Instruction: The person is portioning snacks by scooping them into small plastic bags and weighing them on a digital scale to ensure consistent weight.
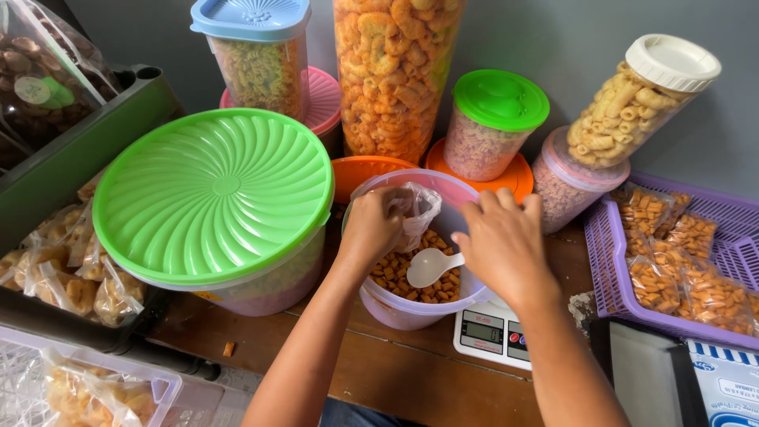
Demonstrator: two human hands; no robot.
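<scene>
Head view. Left hand (370,225): fingers clenched on the mouth of a small clear plastic bag (417,212), held over the open clear tub (395,304). Right hand (502,241): fingers closed on the handle of a white plastic spoon (431,267), whose bowl lies over the small brown square crackers (403,277) inside the tub. The tub stands on the wooden counter (379,372), touching a white digital scale (490,332) at its right.

Left of the tub: a large tub with a green ribbed lid (213,190). Behind: a tall jar of orange ring snacks (391,75), a blue-lidded canister of spiral snacks (257,55), a green-lidded jar (492,119), and a tilted white-lidded jar of pale curls (640,99). Far right: a purple basket (605,261) with filled bags of crackers (680,265). Far left: more bagged snacks (67,273) in a dark crate.
</scene>
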